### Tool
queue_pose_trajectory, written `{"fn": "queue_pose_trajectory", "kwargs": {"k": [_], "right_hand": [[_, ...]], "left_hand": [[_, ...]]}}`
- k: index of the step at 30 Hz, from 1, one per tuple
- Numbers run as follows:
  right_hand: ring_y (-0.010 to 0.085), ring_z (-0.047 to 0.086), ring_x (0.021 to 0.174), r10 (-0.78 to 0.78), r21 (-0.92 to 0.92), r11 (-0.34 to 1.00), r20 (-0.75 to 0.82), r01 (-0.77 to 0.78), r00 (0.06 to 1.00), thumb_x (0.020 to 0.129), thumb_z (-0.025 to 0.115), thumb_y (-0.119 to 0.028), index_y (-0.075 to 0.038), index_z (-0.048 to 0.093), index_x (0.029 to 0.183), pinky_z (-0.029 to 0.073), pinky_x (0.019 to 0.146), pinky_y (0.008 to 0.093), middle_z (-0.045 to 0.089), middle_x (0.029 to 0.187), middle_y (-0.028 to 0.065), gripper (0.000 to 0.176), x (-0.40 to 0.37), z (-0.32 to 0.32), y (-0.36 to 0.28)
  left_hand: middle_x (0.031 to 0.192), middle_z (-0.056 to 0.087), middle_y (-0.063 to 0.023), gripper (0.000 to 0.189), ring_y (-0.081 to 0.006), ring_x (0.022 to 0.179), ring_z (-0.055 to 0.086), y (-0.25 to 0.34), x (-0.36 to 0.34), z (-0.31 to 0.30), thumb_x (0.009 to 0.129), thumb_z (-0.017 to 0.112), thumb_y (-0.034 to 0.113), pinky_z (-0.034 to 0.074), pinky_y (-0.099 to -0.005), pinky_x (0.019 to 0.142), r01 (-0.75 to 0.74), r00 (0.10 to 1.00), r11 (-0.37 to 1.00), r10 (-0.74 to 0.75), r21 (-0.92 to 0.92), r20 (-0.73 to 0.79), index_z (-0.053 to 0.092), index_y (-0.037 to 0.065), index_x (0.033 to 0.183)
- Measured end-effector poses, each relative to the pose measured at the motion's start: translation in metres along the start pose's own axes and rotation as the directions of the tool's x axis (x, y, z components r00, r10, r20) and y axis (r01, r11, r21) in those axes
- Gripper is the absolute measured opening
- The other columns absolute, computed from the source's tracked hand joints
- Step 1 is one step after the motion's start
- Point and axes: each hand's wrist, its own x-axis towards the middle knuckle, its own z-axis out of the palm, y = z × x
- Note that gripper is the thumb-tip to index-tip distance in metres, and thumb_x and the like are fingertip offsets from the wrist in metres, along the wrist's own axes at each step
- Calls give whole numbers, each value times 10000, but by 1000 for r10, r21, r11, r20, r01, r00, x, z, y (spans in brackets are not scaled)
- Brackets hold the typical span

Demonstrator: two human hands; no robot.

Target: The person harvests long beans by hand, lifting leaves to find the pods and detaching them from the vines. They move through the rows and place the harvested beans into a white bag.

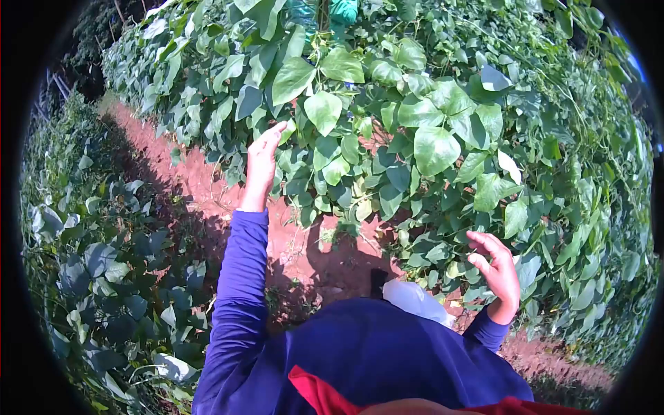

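My left hand point(261, 162) reaches into the edge of the leafy vines, seen side-on with its fingers stretched forward. Its fingertips meet a small pale green leaf point(290, 130); whether they touch or grip it is hard to tell. Just beyond hang broad heart-shaped leaves point(323, 112). Lower on the right, my right hand point(498, 273) is raised beside the foliage, thumb and slightly bent fingers apart, with nothing in it. A whitish translucent plastic bag point(417, 302) sits at my waist, between my body and that hand.
Dense climbing vines point(436, 149) fill the front and right. Another leafy row point(104, 263) stands on the left, across a strip of reddish soil point(200, 176). Teal fabric point(342, 10) shows behind the leaves at the top, beside a thin upright stake point(323, 14).
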Motion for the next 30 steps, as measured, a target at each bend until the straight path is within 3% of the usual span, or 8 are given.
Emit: {"fn": "queue_pose_trajectory", "kwargs": {"k": [3,4,7,11,13,17,25,30], "right_hand": [[216,619,946,-40,70,997,5,39,999,787,710,-72,-30,597,1224,496,832,319,616,1037,100,453,36,-4,19],[225,626,967,-24,61,998,48,21,999,794,713,-82,-29,596,1223,499,834,322,619,1063,114,448,49,-9,24],[234,632,964,-78,89,994,130,66,989,795,722,-105,-29,601,1211,502,831,330,642,1039,122,440,96,-16,53],[262,622,891,-186,41,982,216,182,958,807,725,-146,-34,607,1197,496,783,336,642,1013,126,423,152,-18,58],[320,616,919,-128,-12,989,387,144,913,822,711,-193,-17,613,1137,492,801,365,638,1031,149,375,175,-17,61],[311,613,984,-380,61,922,331,382,864,821,717,-215,-34,624,1130,481,848,380,645,1094,152,371,200,15,60],[328,556,1076,-391,155,920,355,359,849,889,577,-73,-27,518,1290,451,896,393,580,1149,173,408,179,93,24],[376,424,1295,-579,140,815,243,563,778,872,507,-23,9,495,1288,365,1061,449,485,1355,211,417,181,111,-25]], "left_hand": [[1302,577,-103,390,-168,1197,520,-15,55,40,945,519,157,346,-284,1050,23,999,999,-24,-32,-31,547,-12,1295],[1246,600,-98,449,-158,1149,552,-24,68,57,943,540,184,410,-293,983,-139,990,967,141,-212,-3,486,-13,1343],[1273,582,-91,487,-153,1138,557,-37,71,93,975,481,244,455,-307,944,-24,999,950,29,-310,13,427,-17,1383],[1010,696,-63,379,-151,1061,602,-62,25,108,990,457,281,476,-293,858,138,956,988,-114,-70,271,586,27,1241],[908,698,-82,322,-160,918,638,-61,-1,124,1004,455,244,478,-297,867,26,951,975,-92,221,296,648,4,1098],[900,702,-59,332,-156,918,644,-69,-50,141,1006,460,245,485,-307,864,187,901,980,-196,61,386,635,-6,1135],[798,702,-52,298,-148,750,629,33,-74,121,986,450,190,492,-293,758,-30,614,993,-74,117,786,651,60,1164],[639,622,-74,229,-228,598,626,120,-40,122,948,526,189,491,-343,606,-233,724,942,1,243,689,678,100,1094]]}}
